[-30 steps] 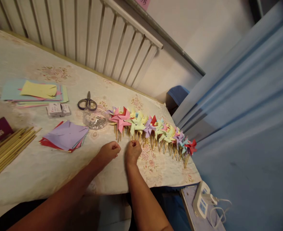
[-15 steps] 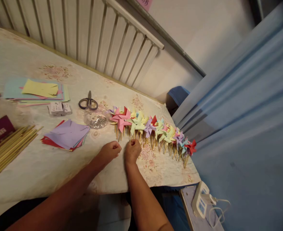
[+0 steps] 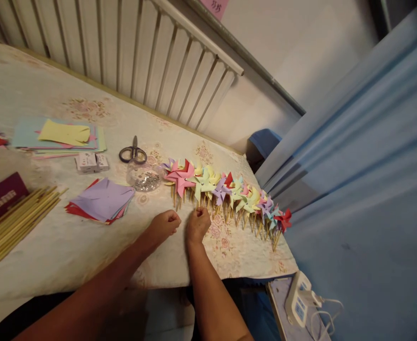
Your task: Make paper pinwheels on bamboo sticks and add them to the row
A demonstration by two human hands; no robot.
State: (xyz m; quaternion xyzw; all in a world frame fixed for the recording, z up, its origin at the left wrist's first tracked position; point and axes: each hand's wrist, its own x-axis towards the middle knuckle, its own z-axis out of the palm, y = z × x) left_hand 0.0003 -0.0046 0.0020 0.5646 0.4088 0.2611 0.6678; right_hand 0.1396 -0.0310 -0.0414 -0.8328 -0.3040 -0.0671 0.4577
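My left hand [image 3: 166,224] rests loosely closed on the flowered tablecloth, with nothing visible in its curled fingers. Just to its right, apart from it, my right hand [image 3: 198,223] is also curled closed, and nothing shows in it. Beyond my right hand runs a row of paper pinwheels [image 3: 221,190] in pink, green, purple, yellow and red, mounted on thin sticks. A clear container of small metal pins [image 3: 147,181] stands behind my left hand. Further left lies a pile of cut paper squares [image 3: 103,199], purple on top.
Dark-handled scissors [image 3: 133,152] lie near small white boxes [image 3: 92,162]. Coloured paper sheets [image 3: 64,133] are stacked at the back left, and a bundle of sticks [image 3: 22,222] lies by a purple box [image 3: 3,196]. A power strip [image 3: 298,299] sits below the table's right end.
The view has shifted slightly, so everything appears a little further right and lower. My hands keep the same pose, and nothing on the table has moved.
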